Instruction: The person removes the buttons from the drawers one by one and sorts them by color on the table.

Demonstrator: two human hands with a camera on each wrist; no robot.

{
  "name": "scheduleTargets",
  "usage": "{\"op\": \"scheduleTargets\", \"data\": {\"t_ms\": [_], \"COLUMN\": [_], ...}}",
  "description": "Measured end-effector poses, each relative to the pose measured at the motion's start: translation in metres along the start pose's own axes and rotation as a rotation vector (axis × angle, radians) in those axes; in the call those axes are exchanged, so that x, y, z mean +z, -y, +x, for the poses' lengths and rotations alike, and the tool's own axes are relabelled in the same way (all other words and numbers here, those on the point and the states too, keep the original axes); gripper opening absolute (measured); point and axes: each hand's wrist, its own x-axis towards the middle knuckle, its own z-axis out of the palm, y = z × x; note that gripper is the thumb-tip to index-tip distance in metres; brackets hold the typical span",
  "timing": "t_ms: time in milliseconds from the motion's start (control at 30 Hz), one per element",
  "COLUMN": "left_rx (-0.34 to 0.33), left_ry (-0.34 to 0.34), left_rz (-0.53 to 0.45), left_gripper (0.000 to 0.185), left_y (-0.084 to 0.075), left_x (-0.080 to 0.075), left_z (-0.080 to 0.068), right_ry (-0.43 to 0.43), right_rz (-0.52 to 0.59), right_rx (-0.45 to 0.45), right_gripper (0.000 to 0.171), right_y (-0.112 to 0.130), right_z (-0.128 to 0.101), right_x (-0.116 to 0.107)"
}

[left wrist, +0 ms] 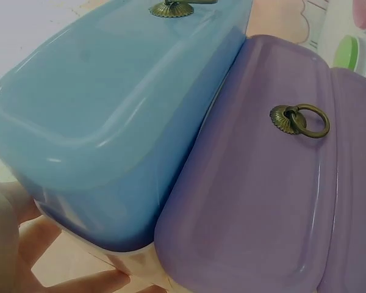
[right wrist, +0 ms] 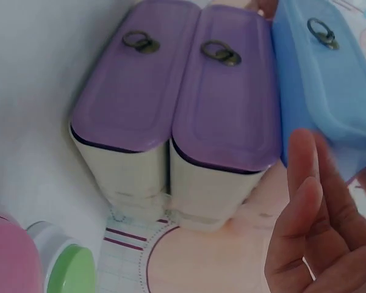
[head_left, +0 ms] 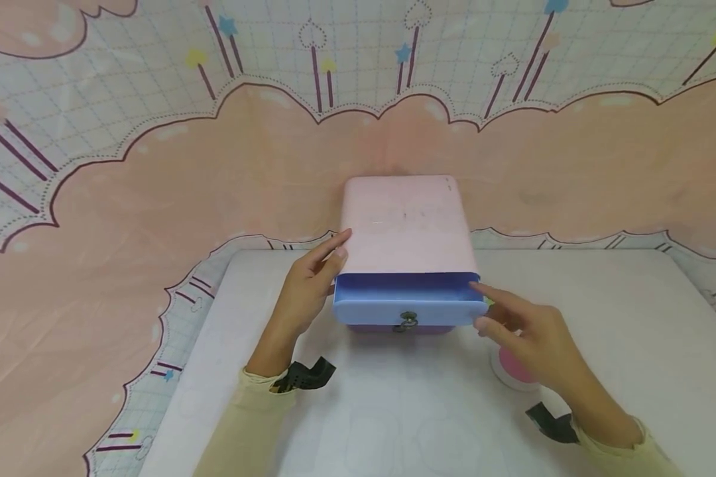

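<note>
A small pink-topped drawer cabinet [head_left: 408,222] has its blue top drawer [head_left: 410,313] pulled partway out, with a brass ring handle on the front. Below it, the purple drawers [left wrist: 250,165] are closed, each with its own brass ring [left wrist: 314,121]. My left hand [head_left: 307,281] rests its fingers against the cabinet's left side, just behind the drawer front. At the right end of the blue drawer, my right hand [head_left: 531,334] touches the edge with extended fingers, the thumb low by the front corner. The part of the drawer's inside that shows holds nothing visible.
Partly behind my right hand, a round container with a pink lid [head_left: 516,364] stands on the white table [head_left: 382,411]. A green-lidded container [right wrist: 73,271] is beside it. A cloth with cake patterns [head_left: 274,179] hangs behind the cabinet.
</note>
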Motion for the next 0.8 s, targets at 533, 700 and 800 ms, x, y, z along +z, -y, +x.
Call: {"op": "scheduleTargets", "data": {"t_ms": [533, 700, 800], "left_rx": [-0.007, 0.001, 0.005], "left_ry": [-0.011, -0.012, -0.008], "left_rz": [0.003, -0.01, -0.017], "left_gripper": [0.042, 0.043, 0.043], "left_y": [-0.001, -0.001, -0.001], "left_x": [-0.001, 0.0, 0.001], "left_z": [-0.001, -0.001, -0.001], "right_ry": [-0.217, -0.058, 0.003], "right_rz": [0.232, 0.371, 0.441], "right_rx": [-0.101, -0.024, 0.024], "right_gripper": [0.042, 0.037, 0.036], "right_y": [0.043, 0.046, 0.047], "right_z": [-0.016, -0.012, -0.01], "right_x": [0.027, 0.052, 0.061]}}
